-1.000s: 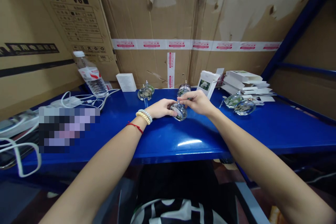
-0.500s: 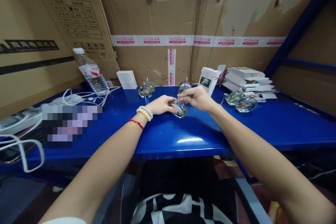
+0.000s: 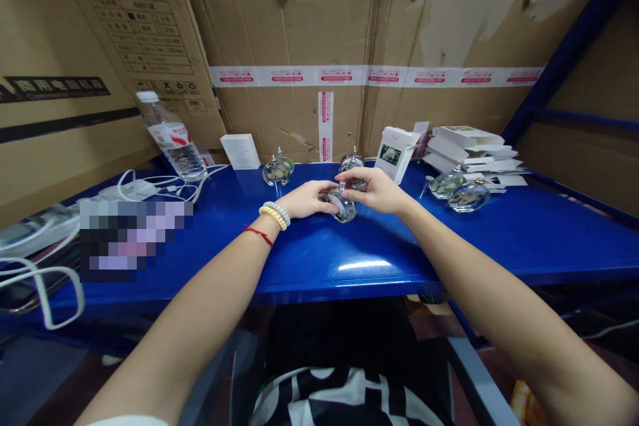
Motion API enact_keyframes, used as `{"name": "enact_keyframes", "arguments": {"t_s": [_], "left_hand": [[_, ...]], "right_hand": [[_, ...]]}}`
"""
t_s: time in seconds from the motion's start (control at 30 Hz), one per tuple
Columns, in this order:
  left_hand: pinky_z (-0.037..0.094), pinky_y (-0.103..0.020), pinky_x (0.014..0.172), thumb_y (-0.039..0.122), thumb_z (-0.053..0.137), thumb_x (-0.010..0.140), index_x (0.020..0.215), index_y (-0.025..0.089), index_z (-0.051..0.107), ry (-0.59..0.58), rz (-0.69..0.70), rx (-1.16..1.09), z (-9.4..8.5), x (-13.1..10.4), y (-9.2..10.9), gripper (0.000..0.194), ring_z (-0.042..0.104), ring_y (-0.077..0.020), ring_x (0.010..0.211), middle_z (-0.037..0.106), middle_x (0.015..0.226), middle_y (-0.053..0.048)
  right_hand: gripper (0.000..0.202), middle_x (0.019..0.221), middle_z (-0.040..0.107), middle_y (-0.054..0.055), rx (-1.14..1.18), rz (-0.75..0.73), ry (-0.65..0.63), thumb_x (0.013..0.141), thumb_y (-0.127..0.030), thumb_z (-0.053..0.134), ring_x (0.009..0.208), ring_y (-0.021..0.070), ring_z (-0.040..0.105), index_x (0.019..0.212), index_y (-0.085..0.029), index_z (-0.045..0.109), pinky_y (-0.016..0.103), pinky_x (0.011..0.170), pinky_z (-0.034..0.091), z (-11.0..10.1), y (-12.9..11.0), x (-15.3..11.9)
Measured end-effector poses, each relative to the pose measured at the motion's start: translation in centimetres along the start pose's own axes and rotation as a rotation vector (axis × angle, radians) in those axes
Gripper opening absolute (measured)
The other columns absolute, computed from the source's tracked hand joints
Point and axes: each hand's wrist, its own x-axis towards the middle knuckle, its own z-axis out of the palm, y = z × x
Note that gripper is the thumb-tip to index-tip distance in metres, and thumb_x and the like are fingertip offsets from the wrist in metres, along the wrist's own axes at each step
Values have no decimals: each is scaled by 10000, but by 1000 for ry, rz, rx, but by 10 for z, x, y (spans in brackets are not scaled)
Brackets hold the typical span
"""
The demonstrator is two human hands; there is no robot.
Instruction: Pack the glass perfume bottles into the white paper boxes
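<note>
Glass, probably slippery and fragile, the round bottle [image 3: 344, 210] over the blue table [image 3: 309, 253] is clasped by the curled left hand [image 3: 310, 200], pinched at its top by the right hand [image 3: 373, 190], and likely best gripped round its body.

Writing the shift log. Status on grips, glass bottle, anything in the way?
Left grip holds round clear glass bottle. Right grip at its neck. Similar round glass bottle behind right grip; nothing visibly blocking.
</note>
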Motion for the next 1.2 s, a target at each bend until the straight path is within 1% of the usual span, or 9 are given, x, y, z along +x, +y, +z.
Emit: {"name": "enact_keyframes", "arguments": {"t_s": [0.13, 0.33, 0.43, 0.6, 0.67, 0.77, 0.97, 1.07, 1.2], "left_hand": [[534, -397, 916, 196, 763, 647, 1135, 128, 623, 68, -11, 144, -11, -3, 0, 512, 686, -227, 1007, 706, 1123, -137], [546, -329, 821, 163, 646, 689, 957, 163, 715, 403, -15, 708, -38, -12, -3, 277, 678, -180, 771, 743, 888, -73], [530, -330, 854, 154, 606, 692, 929, 170, 728, 551, -130, 816, -56, -22, 1, 268, 681, -207, 827, 744, 863, -68], [518, -342, 869, 158, 618, 696, 875, 148, 737, 764, -385, 761, -86, -45, 8, 216, 681, -250, 893, 749, 872, -103], [513, -354, 871, 174, 629, 694, 833, 147, 738, 788, -461, 772, -93, -51, 7, 179, 676, -268, 916, 748, 884, -120], [514, -349, 830, 219, 637, 691, 785, 151, 733, 748, -509, 791, -95, -52, 2, 151, 672, -276, 900, 743, 867, -125], [510, -369, 792, 381, 666, 684, 856, 177, 724, 603, -504, 878, -81, -41, -5, 273, 666, -290, 882, 727, 864, -124], [514, -418, 775, 531, 663, 678, 916, 187, 718, 645, -575, 925, -73, -37, -3, 422, 663, -339, 913, 716, 924, -156], [520, -443, 789, 576, 661, 676, 986, 190, 710, 732, -656, 943, -63, -34, 2, 497, 656, -367, 964, 700, 1003, -175]], "right_hand": [[400, 968, 700, 92, -37, 3, -60, 767, -383, 681, 834, 164, 633, 1070, -122, 684, 281, 710, 517, -1, -1, 0], [593, 1118, 682, 105, -61, 107, -171, 691, -440, 754, 970, 220, 642, 1191, -147, 628, 347, 824, 529, 0, 2, -2], [700, 1155, 666, 100, -22, 153, -259, 624, -445, 802, 1037, 245, 629, 1226, -154, 595, 390, 905, 512, -1, 5, -2], [775, 1219, 630, 97, 18, 185, -316, 579, -389, 832, 1080, 255, 606, 1263, -161, 549, 421, 967, 479, -3, 5, -2], [777, 1208, 630, 91, 31, 191, -321, 574, -379, 836, 1071, 251, 605, 1263, -167, 546, 418, 958, 483, -4, 5, -2], [787, 1193, 630, 93, 56, 213, -324, 567, -375, 839, 1061, 249, 600, 1265, -163, 544, 408, 931, 496, -4, 5, -2], [742, 1206, 622, 97, 131, 239, -335, 587, -284, 796, 1057, 241, 607, 1270, -158, 534, 385, 918, 508, -5, 4, -3], [762, 1230, 611, 97, 171, 217, -326, 577, -203, 756, 1067, 234, 607, 1296, -164, 507, 372, 939, 493, -5, 7, -2], [783, 1169, 631, 92, 181, 213, -317, 581, -159, 711, 987, 211, 621, 1327, -156, 473, 355, 906, 494, -4, 11, -3]]}}
